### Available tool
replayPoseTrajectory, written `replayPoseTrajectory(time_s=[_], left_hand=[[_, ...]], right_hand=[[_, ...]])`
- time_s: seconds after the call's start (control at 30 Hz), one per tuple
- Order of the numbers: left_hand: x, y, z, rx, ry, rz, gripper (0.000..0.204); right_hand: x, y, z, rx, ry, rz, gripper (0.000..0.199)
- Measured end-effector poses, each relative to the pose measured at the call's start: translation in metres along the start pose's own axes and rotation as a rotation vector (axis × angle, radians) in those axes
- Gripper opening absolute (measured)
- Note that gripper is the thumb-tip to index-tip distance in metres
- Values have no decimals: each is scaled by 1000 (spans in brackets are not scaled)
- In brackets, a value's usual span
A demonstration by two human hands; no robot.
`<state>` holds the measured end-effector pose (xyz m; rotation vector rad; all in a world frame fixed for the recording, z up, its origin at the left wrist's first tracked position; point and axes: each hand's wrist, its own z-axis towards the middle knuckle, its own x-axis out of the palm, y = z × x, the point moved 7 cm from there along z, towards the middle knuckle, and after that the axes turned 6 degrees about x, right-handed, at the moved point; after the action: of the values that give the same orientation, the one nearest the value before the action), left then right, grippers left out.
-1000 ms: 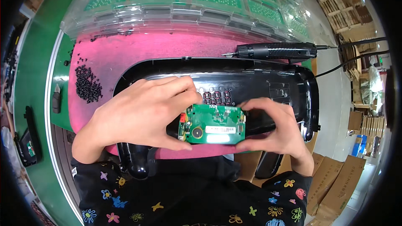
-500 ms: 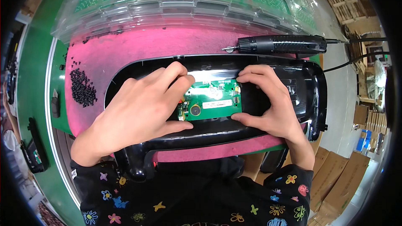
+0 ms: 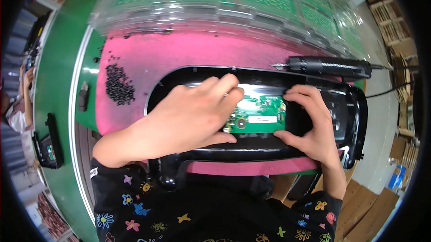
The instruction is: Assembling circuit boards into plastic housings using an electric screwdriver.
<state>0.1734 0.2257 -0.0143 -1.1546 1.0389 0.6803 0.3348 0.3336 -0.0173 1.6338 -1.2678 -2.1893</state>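
Observation:
A green circuit board (image 3: 259, 106) with a white label and a round dark component lies in the hollow of a long black plastic housing (image 3: 251, 153). My left hand (image 3: 188, 116) grips the board's left end, its fingers bent over the far corner and the thumb at the near one; part of that end is hidden. At the right end, my right hand (image 3: 318, 127) is curved like a clamp, index finger at the far corner and thumb at the near corner.
A pink mat (image 3: 143, 53) lies under the housing. Small black screws (image 3: 119, 85) are heaped on its left side. A black electric screwdriver (image 3: 330, 66) rests behind the housing. Clear trays (image 3: 202, 6) of green boards stand at the back. Far left is another person's hand (image 3: 28, 78).
The whole view has swung, so everything sits further right and slightly lower in the picture. Both hands keep their places at the board's ends.

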Motion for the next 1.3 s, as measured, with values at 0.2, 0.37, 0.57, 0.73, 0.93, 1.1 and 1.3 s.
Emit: replayPoseTrajectory(time_s=[0.2, 0.37, 0.57, 0.73, 0.93, 1.1, 1.3], left_hand=[[4, -1, -5, 67, -40, 20, 66], [2, -2, -11, 102, -89, -7, 66], [-30, 19, -26, 52, -193, -104, 52], [-107, 109, -77, -282, -658, 15, 12], [-99, 184, -144, -1040, -246, 93, 31], [-91, 183, -135, -1098, -79, 59, 48], [-82, 177, -122, -1053, -99, 85, 45]], right_hand=[[2, 4, -1, 20, -4, -48, 61], [4, 9, -2, 4, 26, -88, 69], [-23, 6, -8, 146, -120, 89, 75], [-125, -45, -21, 312, -500, -582, 52], [-142, -104, 1, 476, -366, 193, 38], [-139, -40, 6, -2, -788, 252, 67], [-85, 11, 52, -171, -443, 513, 57]])
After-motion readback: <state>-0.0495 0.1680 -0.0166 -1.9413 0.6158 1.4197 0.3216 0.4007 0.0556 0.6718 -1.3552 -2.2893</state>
